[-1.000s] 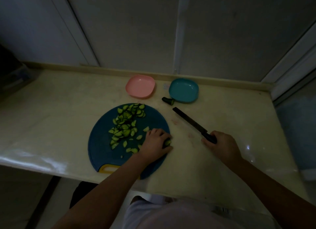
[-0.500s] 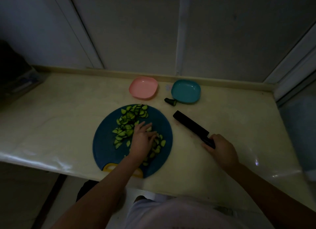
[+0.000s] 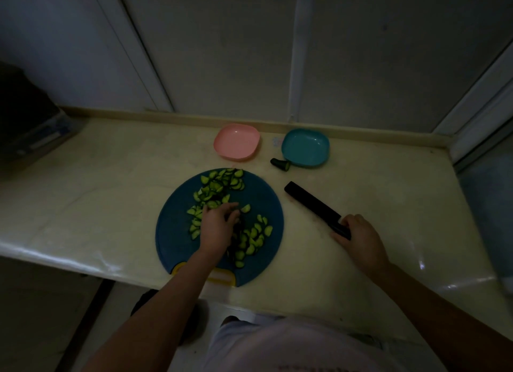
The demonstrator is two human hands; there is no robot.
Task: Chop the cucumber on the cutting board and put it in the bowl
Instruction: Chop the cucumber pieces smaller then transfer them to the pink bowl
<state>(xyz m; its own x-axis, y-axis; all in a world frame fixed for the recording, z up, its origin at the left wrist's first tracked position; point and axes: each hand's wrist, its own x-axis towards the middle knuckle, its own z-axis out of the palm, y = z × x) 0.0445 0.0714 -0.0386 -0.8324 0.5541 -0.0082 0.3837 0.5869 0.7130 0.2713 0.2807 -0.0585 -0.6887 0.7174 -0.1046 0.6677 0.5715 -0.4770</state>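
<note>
Cucumber slices [image 3: 222, 188] lie heaped on the cutting board [image 3: 172, 232], under the left hand [image 3: 218, 228], whose fingers [image 3: 231, 206] stretch forward, close together. Right of the board, the right hand [image 3: 361, 238] grips the knife [image 3: 311, 203]; its blade angles away and to the left.

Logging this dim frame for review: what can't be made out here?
Head view:
- Whether the left hand grips any cucumber pieces: its back hides the fingertips.
- The knife handle: wrapped in the right hand.
- The dark object at the left edge: cut off, too dim to name.
</note>
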